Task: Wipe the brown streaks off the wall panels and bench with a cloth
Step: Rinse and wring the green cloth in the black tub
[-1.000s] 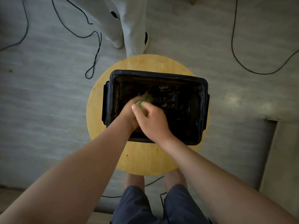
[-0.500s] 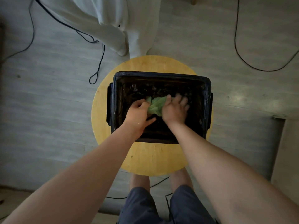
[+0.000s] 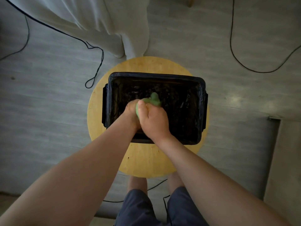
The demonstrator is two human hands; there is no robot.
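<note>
So both grips are locked onto the green cloth (image 3: 154, 99), held over the black bag-lined tub (image 3: 201, 111). The left grip (image 3: 130, 110) has its fingers curled round the near end. The right grip (image 3: 154, 123) is fisted round the middle, thumb pressed on top. A twisted nub of cloth pokes out past the right knuckles toward the far side of the tub. The two grips are pressed right against each other. I can't tell if the cloth touches the inside of the tub.

Half a second back they were apart, with the cloth spread flattish between them and the right fingers laid straight over it. Now it's bunched into a tight wad.

The tub sits on a round yellow wooden tabletop (image 3: 146, 160) on a grey plank floor (image 3: 48, 111). One black cable (image 3: 91, 82) loops on the left and another cable (image 3: 244, 66) curves on the right. Somebody in white trousers (image 3: 114, 22) stands just beyond the tabletop. The wearer's dark blue shorts (image 3: 138, 209) show at the bottom.
</note>
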